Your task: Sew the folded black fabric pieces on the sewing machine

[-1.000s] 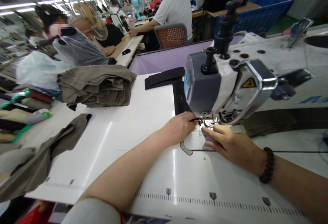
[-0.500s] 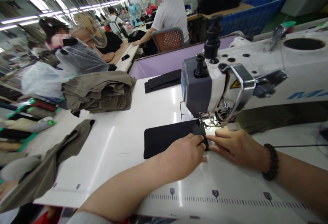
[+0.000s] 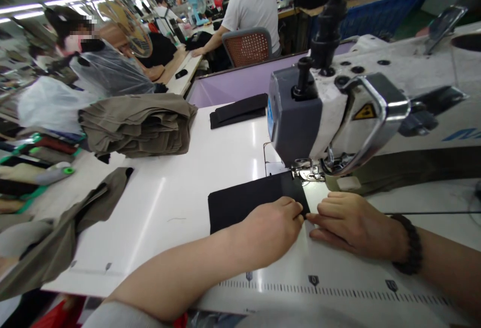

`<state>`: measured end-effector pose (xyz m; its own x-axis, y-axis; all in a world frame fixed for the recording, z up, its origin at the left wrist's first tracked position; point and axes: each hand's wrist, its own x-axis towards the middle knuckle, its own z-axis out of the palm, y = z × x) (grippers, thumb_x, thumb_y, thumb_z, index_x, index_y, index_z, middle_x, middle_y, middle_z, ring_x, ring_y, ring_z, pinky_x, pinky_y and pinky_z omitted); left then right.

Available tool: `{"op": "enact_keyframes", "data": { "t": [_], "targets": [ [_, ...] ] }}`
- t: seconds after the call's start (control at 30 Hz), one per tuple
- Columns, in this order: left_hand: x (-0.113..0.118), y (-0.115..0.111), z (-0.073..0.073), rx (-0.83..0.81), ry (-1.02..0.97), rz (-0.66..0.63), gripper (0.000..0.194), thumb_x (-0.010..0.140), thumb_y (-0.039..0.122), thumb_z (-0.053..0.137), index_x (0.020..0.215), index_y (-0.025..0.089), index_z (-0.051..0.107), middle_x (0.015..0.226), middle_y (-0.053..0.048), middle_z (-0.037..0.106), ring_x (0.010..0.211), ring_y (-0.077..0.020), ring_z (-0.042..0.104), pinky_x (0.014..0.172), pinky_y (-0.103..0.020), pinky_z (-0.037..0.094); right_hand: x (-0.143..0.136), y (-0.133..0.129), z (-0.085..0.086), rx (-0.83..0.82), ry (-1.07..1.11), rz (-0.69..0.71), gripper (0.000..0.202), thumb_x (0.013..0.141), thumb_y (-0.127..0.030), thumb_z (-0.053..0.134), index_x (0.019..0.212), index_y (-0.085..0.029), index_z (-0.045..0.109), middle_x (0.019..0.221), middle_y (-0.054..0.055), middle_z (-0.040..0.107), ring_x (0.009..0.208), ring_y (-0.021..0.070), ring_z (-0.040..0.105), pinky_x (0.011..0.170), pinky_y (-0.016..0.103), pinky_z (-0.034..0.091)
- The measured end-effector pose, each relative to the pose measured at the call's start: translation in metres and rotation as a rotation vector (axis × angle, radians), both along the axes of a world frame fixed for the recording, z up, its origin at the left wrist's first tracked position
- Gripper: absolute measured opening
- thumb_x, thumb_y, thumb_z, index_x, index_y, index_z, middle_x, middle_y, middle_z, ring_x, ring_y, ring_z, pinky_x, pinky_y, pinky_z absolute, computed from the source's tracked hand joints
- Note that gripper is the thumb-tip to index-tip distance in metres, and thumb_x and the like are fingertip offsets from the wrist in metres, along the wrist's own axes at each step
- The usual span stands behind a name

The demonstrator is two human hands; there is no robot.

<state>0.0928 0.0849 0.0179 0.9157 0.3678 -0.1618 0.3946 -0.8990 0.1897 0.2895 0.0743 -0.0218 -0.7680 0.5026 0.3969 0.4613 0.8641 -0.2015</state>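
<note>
A folded piece of black fabric (image 3: pixel 248 200) lies flat on the white sewing table, its upper right corner under the presser foot (image 3: pixel 300 174) of the sewing machine (image 3: pixel 296 117). My left hand (image 3: pixel 276 230) rests over the fabric's lower right part, fingers curled and pinching its right edge. Just to the right is my right hand (image 3: pixel 353 223), a dark beaded bracelet on its wrist. Its index finger stretches to the fabric's lower right corner, while the rest of the hand lies over the bare table, holding nothing.
A stack of olive-brown cloth (image 3: pixel 139 125) sits at the back left, and more folded black pieces (image 3: pixel 240 110) lie behind the machine head. Olive cloth (image 3: pixel 413 168) runs under the machine arm. Thread cones (image 3: pixel 48 173) stand at left. Co-workers sit beyond a purple partition (image 3: pixel 225 85).
The view has shifted nearer the machine. The black fabric's right edge has turned slightly on the table. My right hand has drawn a little away from the presser foot, towards me.
</note>
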Motion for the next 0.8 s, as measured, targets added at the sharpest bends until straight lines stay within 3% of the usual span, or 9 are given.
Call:
{"op": "enact_keyframes", "data": {
  "t": [0.47, 0.8],
  "targets": [
    [-0.004, 0.017, -0.015, 0.113, -0.054, 0.027, 0.023, 0.086, 0.01, 0.043, 0.103, 0.002, 0.055, 0.112, -0.015, 0.057, 0.113, -0.0205, 0.048, 0.102, -0.028, 0.035, 0.0, 0.009, -0.009, 0.008, -0.139, -0.165, 0.033, 0.092, -0.034, 0.035, 0.092, -0.017, 0.063, 0.064, 0.003, 0.057, 0.058, 0.0128, 0.051, 0.054, 0.028, 0.036],
    [-0.005, 0.035, -0.021, 0.034, -0.131, 0.176, 0.017, 0.086, 0.014, 0.047, 0.098, 0.007, 0.057, 0.106, -0.013, 0.056, 0.108, -0.0214, 0.05, 0.089, -0.03, 0.046, -0.001, 0.018, -0.018, -0.036, -0.118, -0.263, 0.031, 0.09, -0.032, 0.04, 0.107, -0.013, 0.058, 0.075, 0.005, 0.06, 0.066, 0.0141, 0.055, 0.062, 0.027, 0.04]
  ]
}}
